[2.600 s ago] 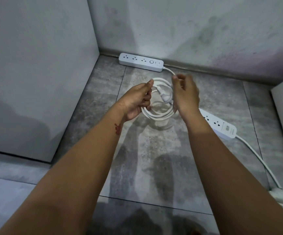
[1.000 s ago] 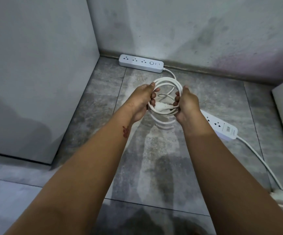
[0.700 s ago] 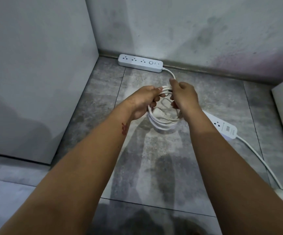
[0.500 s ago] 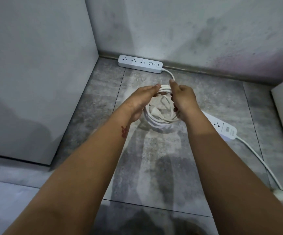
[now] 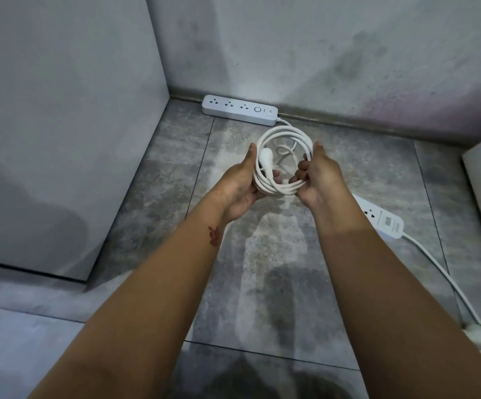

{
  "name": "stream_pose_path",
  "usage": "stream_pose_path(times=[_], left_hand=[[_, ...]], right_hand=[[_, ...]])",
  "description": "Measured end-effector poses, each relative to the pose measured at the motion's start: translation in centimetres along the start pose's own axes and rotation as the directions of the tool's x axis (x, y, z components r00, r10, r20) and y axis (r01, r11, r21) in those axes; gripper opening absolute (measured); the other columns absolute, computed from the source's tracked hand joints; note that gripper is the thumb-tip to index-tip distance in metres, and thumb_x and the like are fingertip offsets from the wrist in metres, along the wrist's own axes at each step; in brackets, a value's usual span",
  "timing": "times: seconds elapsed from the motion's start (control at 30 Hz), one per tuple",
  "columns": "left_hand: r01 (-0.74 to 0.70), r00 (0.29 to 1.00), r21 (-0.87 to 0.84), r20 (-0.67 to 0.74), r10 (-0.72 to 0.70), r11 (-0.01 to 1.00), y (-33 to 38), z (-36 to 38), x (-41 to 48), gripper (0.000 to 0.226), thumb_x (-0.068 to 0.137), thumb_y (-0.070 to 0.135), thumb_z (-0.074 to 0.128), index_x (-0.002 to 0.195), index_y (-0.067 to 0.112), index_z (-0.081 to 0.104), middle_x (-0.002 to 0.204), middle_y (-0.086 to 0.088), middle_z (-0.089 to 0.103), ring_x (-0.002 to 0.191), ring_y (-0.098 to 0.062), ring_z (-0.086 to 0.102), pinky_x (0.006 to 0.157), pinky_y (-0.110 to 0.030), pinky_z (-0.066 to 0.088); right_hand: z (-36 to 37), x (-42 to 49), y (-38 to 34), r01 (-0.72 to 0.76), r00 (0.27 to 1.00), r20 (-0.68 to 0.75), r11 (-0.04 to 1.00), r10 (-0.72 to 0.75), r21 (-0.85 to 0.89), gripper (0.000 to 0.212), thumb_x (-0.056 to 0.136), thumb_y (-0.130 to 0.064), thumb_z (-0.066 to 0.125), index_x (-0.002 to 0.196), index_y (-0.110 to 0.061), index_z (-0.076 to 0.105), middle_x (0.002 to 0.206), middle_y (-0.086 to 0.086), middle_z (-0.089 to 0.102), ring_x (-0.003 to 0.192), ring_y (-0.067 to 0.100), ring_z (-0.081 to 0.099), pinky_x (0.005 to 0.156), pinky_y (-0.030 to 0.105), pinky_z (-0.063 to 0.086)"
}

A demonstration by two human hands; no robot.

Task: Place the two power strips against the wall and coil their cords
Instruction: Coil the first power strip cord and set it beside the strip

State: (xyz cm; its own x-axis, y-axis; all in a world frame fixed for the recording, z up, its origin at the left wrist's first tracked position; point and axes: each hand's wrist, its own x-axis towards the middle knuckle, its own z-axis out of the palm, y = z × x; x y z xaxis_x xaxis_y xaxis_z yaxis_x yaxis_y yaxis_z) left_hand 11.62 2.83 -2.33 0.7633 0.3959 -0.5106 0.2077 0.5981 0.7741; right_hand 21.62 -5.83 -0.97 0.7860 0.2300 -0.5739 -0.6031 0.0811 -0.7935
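**Coil Gripped in Both Hands; One Strip at Wall**

Nearest, a loose cord (image 5: 435, 266) trails right along the floor (image 5: 262, 254) from the near power strip (image 5: 384, 221), which lies diagonally, partly hidden behind the right forearm. Beyond, the left hand (image 5: 242, 182) and right hand (image 5: 317, 177) each grip a side of the coiled cord (image 5: 285, 128), held between them above the floor. Farthest, the far power strip (image 5: 239, 108) lies lengthwise against the wall (image 5: 320, 53), its cord end pointing right.

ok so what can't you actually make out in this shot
All head view.
- Near power strip: its far end is behind the right forearm, so the socket count is hidden; its label is too small to read.
- Its loose cord: runs out past the right edge, end cut off.
- Coiled cord: the left hand and right hand cover its sides, so the loops can't be counted.
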Motion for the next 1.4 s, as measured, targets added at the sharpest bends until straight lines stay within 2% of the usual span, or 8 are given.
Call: stream_pose_path(times=[0.17,0.3,0.4,0.53,0.7,0.9,1.1,1.4], left_hand=[[-0.035,0.999,-0.010,-0.008,0.035,0.999,0.6,0.7,0.1,0.048,0.103,0.042,0.036,0.117,0.001,0.055,0.087,-0.015,0.068,0.072,-0.024,0.070,0.077,-0.037,0.057],[-0.038,0.997,-0.030,-0.063,0.036,0.999,0.7,-0.2,0.6,0.040,0.103,0.041,0.037,0.120,0.007,0.052,0.076,-0.009,0.058,0.049,-0.015,0.056,0.065,-0.034,0.053],[-0.055,0.997,0.085,-0.045,0.059,0.995,1.0,-0.7,1.0,0.044,0.103,0.042,0.038,0.127,0.007,0.050,0.075,-0.008,0.054,0.049,-0.013,0.051,0.063,-0.032,0.049],[-0.088,0.996,0.383,0.064,0.068,0.920,1.9,-0.7,1.1,0.042,0.101,0.044,0.041,0.118,0.007,0.054,0.083,-0.009,0.057,0.066,-0.017,0.052,0.070,-0.035,0.047],[-0.187,0.975,0.588,0.207,0.077,0.787,3.1,0.8,0.3,0.052,0.102,0.051,0.025,0.096,0.014,0.062,0.077,-0.004,0.060,0.058,-0.008,0.055,0.065,-0.027,0.046],[-0.078,0.983,0.395,0.183,0.005,0.915,3.4,0.4,0.9,0.076,0.097,0.063,0.016,0.094,0.007,0.067,0.073,-0.010,0.065,0.051,-0.013,0.058,0.060,-0.029,0.047],[-0.029,0.981,0.056,0.192,0.018,0.998,2.9,-0.1,1.7,0.074,0.099,0.059,0.022,0.109,0.000,0.065,0.086,-0.018,0.070,0.053,-0.017,0.058,0.062,-0.028,0.051],[0.003,0.996,0.031,0.088,-0.006,1.000,2.6,0.3,1.3,0.052,0.101,0.048,0.036,0.096,0.006,0.066,0.071,-0.008,0.066,0.070,-0.025,0.070,0.081,-0.039,0.057]], right_hand=[[0.4,-0.8,1.0,0.049,0.998,-0.034,0.999,-0.050,-0.022,0.035,0.105,-0.034,0.034,0.082,-0.015,0.051,0.063,-0.001,0.042,0.047,0.011,0.038,0.045,0.021,0.036],[0.1,0.0,1.1,0.148,0.988,0.017,0.908,-0.154,-0.392,0.032,0.100,-0.033,0.037,0.078,-0.020,0.056,0.078,0.001,0.057,0.071,0.019,0.052,0.070,0.033,0.043],[-0.4,0.5,0.8,0.239,0.952,0.028,0.686,-0.304,-0.687,0.028,0.087,-0.039,0.038,0.086,-0.021,0.060,0.093,0.006,0.060,0.089,0.026,0.053,0.084,0.044,0.045],[-0.3,0.4,-0.4,0.498,0.841,0.238,0.523,-0.486,-0.692,0.043,0.085,-0.021,0.056,0.127,-0.031,0.056,0.128,0.004,0.056,0.119,0.025,0.052,0.103,0.041,0.043],[-0.5,0.1,-1.6,0.664,0.733,0.635,0.053,-0.245,-0.746,0.057,0.082,-0.013,0.059,0.135,-0.033,0.051,0.134,0.009,0.051,0.120,0.027,0.051,0.097,0.034,0.043],[-0.6,-0.5,-1.9,0.484,0.875,0.402,0.507,-0.271,-0.713,0.023,0.079,-0.008,0.049,0.076,-0.028,0.059,0.079,0.000,0.066,0.066,0.022,0.058,0.064,0.041,0.052],[-0.3,0.0,-1.7,0.261,0.963,0.192,0.841,-0.191,-0.473,0.024,0.076,0.003,0.049,0.076,-0.021,0.050,0.077,0.007,0.056,0.053,0.017,0.041,0.047,0.024,0.033],[0.0,0.1,-0.4,0.083,0.996,0.017,0.987,-0.082,-0.140,0.027,0.080,0.011,0.043,0.084,-0.016,0.045,0.071,0.004,0.048,0.051,0.013,0.035,0.049,0.024,0.030]])
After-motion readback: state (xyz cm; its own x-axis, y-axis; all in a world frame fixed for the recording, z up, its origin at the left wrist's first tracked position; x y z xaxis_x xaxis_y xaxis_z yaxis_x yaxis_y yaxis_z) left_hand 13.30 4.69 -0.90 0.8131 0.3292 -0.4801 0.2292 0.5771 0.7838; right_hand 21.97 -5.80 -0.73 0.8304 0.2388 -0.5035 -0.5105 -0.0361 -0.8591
